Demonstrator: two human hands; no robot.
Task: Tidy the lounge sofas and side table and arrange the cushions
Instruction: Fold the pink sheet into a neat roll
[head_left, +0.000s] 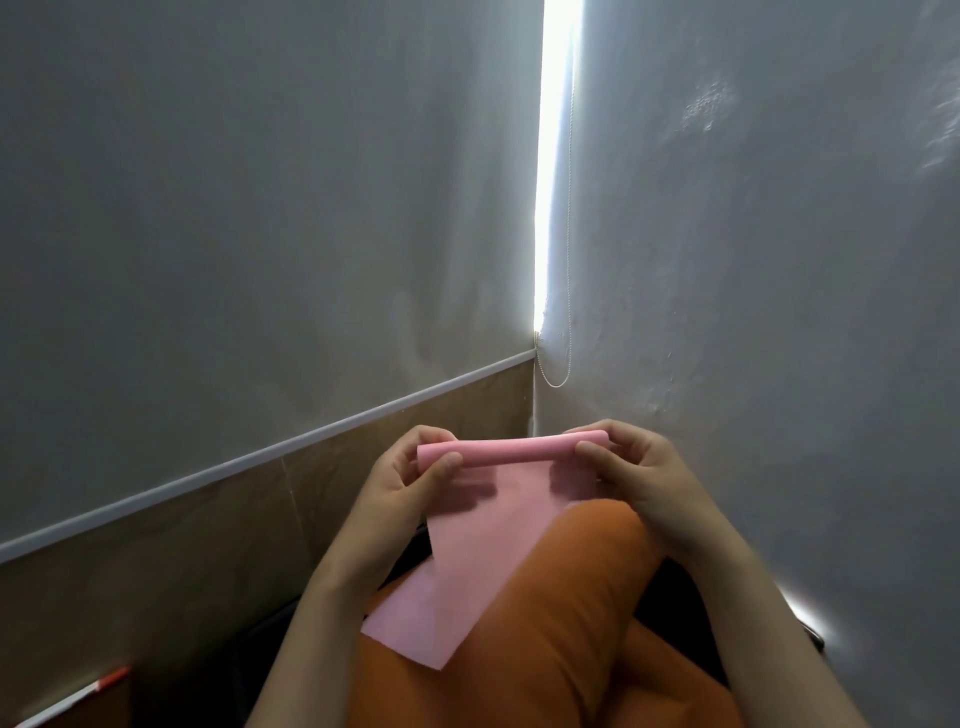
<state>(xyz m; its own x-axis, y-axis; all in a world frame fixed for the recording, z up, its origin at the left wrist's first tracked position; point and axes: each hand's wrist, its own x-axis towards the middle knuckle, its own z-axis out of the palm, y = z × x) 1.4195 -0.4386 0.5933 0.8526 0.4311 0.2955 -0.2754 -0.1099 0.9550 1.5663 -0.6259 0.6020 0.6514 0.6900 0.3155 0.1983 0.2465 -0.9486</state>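
Pink sheet (483, 551), paper or thin cloth, we can't tell which, is held up in front of a wall corner. Its far edge is curled into a roll (511, 451), and the roll's long axis runs left to right, hand to hand. Left hand (410, 483) pinches the left end and right hand (636, 467) pinches the right end. Fingers (441, 464) of both are curled round the roll, thumbs on the near side and the others behind. Neither hand is nearer, since each has one end.

The loose tail hangs from the roll toward us and drapes over an orange shape (571, 597), a clothed leg or a cushion, we can't say which. That's the relation that counts: the unrolled length lies on our side of the fingers. We judge any more rolling goes toward the body, both hands turning together so the roll stays square.

Behind are a bright light strip (553, 156) in the corner and a bead chain (569, 234) just beside it. Low left is a red-and-white object (98, 687), blurred. No sofa or side table in view.
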